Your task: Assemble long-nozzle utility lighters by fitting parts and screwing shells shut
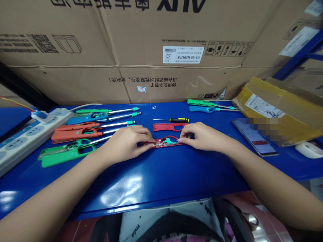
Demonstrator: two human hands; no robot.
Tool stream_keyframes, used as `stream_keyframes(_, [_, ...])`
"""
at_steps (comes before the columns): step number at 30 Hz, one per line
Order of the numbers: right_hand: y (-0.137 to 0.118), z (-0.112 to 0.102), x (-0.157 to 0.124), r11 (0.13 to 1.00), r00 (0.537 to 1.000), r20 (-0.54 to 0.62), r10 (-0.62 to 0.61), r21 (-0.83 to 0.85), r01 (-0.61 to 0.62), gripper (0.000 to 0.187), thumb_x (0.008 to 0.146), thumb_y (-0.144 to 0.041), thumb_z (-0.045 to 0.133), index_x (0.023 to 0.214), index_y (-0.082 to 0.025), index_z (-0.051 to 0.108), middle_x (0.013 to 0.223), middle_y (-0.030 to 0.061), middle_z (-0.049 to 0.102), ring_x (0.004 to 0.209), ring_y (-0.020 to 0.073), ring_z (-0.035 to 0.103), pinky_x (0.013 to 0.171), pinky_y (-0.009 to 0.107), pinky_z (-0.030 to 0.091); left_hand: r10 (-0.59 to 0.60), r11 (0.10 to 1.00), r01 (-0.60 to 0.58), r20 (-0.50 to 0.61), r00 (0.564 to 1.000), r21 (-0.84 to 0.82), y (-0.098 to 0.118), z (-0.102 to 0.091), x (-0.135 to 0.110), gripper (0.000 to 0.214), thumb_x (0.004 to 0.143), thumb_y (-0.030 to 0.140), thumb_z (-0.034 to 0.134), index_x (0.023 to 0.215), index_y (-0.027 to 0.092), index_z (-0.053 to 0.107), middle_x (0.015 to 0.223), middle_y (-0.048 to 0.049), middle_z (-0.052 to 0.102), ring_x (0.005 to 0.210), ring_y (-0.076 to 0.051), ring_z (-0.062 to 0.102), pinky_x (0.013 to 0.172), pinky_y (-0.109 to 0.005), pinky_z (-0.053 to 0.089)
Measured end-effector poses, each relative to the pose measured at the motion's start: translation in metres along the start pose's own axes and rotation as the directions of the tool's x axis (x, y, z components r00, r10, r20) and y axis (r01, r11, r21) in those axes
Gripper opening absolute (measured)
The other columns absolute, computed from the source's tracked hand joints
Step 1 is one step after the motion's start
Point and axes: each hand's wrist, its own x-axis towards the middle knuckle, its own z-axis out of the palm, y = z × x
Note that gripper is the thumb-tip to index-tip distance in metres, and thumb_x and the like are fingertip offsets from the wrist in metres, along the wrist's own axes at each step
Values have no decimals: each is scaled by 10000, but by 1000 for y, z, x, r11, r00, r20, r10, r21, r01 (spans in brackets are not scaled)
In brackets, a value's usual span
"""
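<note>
While the left hand (126,143) pins the open red lighter shell (164,143) at the middle of the blue table (161,174) and the right hand (202,137) pinches its right end, internals look mid-seating, so the next move likely needs the spare red cover (167,127), just beyond it, aligned squarely.

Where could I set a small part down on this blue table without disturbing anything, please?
The widest bare stretch of the table is its near edge, between both forearms. A smaller gap lies between the right hand, holding the red shell, and the phone. The left side is crowded with lighters and a power strip; the parcel fills the far right.
</note>
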Motion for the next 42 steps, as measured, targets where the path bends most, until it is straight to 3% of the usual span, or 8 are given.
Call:
stream_keyframes(4, [9, 7, 5, 986, 999, 44, 32, 163, -39, 176, 891, -315, 640, 799, -170, 679, 732, 17, 666, 639, 135, 534, 601, 252, 358, 2, 998, -1, 5, 1000, -62, -7, 5, 0, 200, 968, 334, 617, 989, 246, 796, 987, -32, 752, 883, -191, 685, 792, -312, 530])
stream_keyframes(9, [11, 11, 6, 984, 999, 20, 36, 173, -39, 201, 882, -320, 638, 742, -178, 617, 683, -9, 606, 615, 124, 480, 593, 251, 327, -17, 999, 17, 6, 1000, -34, -10, 8, -1, 195, 964, 340, 624, 967, 260, 802, 974, -33, 725, 852, -179, 666, 725, -285, 505])
stream_keyframes(23, [16, 10, 5, 977, 1000, -8, 5, 212, -4, 200, 877, -368, 656, 815, -181, 693, 758, 24, 694, 665, 150, 576, 610, 266, 393, 13, 997, -11, 17, 1000, -79, -12, -3, -1, 197, 939, 323, 653, 1064, 238, 779, 989, -24, 779, 902, -191, 698, 822, -316, 546])
stream_keyframes(26, [19, 10, 7, 956, 988, -117, 100, 288, -63, 265, 887, -428, 634, 812, -182, 699, 779, 32, 704, 679, 159, 588, 607, 271, 407, -52, 989, 47, -35, 998, -142, -14, -7, 0, 219, 906, 363, 688, 1044, 220, 780, 1011, -40, 767, 914, -191, 707, 835, -306, 552])
stream_keyframes(29, [24, 12, 11, 948, 938, -289, 194, 300, -104, 208, 886, -377, 632, 885, -177, 686, 776, 27, 681, 652, 152, 575, 603, 273, 416, -154, 977, 145, -46, 987, -154, -16, -9, 0, 267, 913, 411, 664, 1059, 215, 771, 1030, -48, 746, 881, -185, 706, 780, -295, 554])
stream_keyframes(34, [32, 20, 15, 989, 944, -330, -15, 131, 62, 147, 882, -238, 630, 1006, -194, 693, 872, 34, 636, 733, 154, 584, 682, 278, 451, -162, 976, 172, 87, 983, -136, -17, -2, 2, 447, 821, 524, 743, 1163, 236, 743, 1104, -52, 713, 961, -216, 693, 833, -319, 550])
stream_keyframes(39, [33, 26, 16, 996, 960, -276, -41, 63, 60, 77, 895, -160, 602, 904, -184, 675, 977, 60, 624, 819, 171, 597, 728, 297, 455, -125, 960, 134, 51, 991, -246, -16, 13, 3, 336, 852, 441, 740, 1115, 233, 759, 1048, -43, 713, 930, -192, 687, 840, -304, 540])
stream_keyframes(42, [31, 23, 14, 994, 940, -332, -73, 57, 98, 68, 918, -177, 596, 885, -183, 655, 965, 53, 603, 794, 165, 581, 711, 300, 449, -118, 949, 112, -4, 993, -295, -11, 22, 4, 341, 842, 428, 756, 1102, 208, 759, 1061, -59, 712, 959, -203, 685, 873, -327, 540])
